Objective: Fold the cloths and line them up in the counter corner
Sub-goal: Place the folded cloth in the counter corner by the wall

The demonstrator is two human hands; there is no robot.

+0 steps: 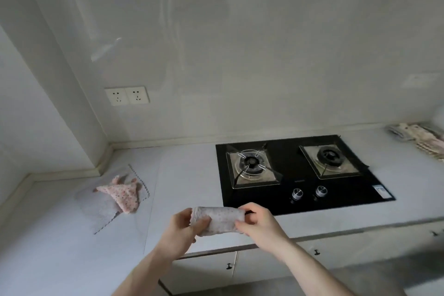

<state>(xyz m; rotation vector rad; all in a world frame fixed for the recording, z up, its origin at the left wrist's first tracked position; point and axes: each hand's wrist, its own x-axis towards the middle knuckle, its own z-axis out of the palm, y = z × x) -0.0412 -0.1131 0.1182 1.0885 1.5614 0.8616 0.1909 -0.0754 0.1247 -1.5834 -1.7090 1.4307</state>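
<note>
The pale bench (192,175) runs along the wall and turns at the left into a corner, with a black 2-burner hob (300,173) set into it on the right. Far right, against the wall, a pile of patterned cloths (418,139) waits. Near the corner a grey cloth (101,211) lies spread flat, and a pink dotted cloth (120,193) sits crumpled on top of it, neither one looking neatly folded yet.

In front of the hob, just above the bench edge, the person holds a small speckled cloth (217,220) stretched between both hands. The left hand (185,228) grips its left end with fingers (192,211) curled round the fabric and the thumb pressed across the front. The right hand (257,223) pinches the right end, fingers closed on it, thumb and forefinger meeting at the lower edge.

The cloth looks already doubled into a short band, so I judge this to be a mid-fold step. To do it well, both ends should be kept taut and level so the edges match before the next fold, then the cloth pressed flat on the bench rather than folded in the air. It should then be carried left and set square beside the others in the corner.
</note>
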